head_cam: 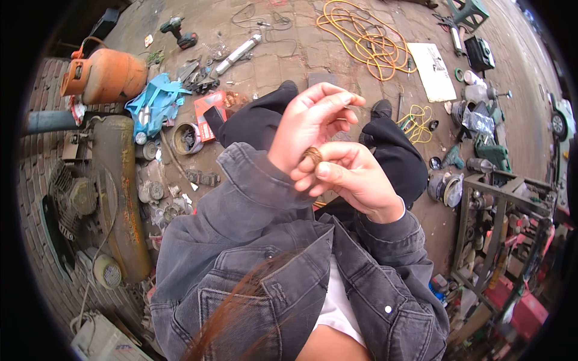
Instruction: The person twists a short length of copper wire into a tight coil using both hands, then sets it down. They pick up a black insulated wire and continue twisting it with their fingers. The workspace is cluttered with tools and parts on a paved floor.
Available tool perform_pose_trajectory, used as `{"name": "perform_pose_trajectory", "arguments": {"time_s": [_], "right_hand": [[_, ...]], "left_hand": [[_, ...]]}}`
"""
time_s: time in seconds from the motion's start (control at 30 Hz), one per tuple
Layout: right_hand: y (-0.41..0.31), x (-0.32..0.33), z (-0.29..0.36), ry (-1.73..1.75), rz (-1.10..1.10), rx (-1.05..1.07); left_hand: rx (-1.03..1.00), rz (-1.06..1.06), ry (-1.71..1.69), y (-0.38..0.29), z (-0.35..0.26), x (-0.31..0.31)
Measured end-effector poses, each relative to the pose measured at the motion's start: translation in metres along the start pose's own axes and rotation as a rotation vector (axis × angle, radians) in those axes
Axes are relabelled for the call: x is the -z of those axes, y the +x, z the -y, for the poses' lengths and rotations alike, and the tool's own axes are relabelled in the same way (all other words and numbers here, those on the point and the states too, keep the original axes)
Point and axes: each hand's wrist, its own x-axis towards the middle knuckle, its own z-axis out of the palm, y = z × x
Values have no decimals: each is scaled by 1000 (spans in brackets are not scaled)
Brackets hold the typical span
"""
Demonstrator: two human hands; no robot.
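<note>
A small coil of copper-coloured wire [312,155] sits at the fingers of my right hand [361,178]. The thumb and index finger close near it, and whether it loops a finger or is only pinched is hard to tell. Just above and beyond, my left hand [309,119] is raised with its fingers curled and the thumb close against them. Anything thin between those fingertips is too small to make out. The right fingertips overlap my left wrist. Both hands are above my lap, between my spread knees.
Left lie an orange gas cylinder [119,74], a blue plastic bag [158,101], a red box [208,113] and a bucket [186,138]. A cordless drill [179,34] and coiled orange cable [361,40] are ahead. A metal rack [501,198] stands right.
</note>
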Motion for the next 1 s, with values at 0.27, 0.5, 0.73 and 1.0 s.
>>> {"name": "perform_pose_trajectory", "arguments": {"time_s": [0.27,0.5,0.73,1.0], "right_hand": [[2,13,-10,218,48,79],[9,5,-20,450,-82,280],[9,-8,-27,585,-74,372],[-14,30,10,207,-337,273]], "left_hand": [[-186,-185,-45,-3,-2,-6],[-164,-168,-189,-13,-6,-19],[-283,-159,-88,-19,-1,-31],[-599,41,788,9,-32,7]]}}
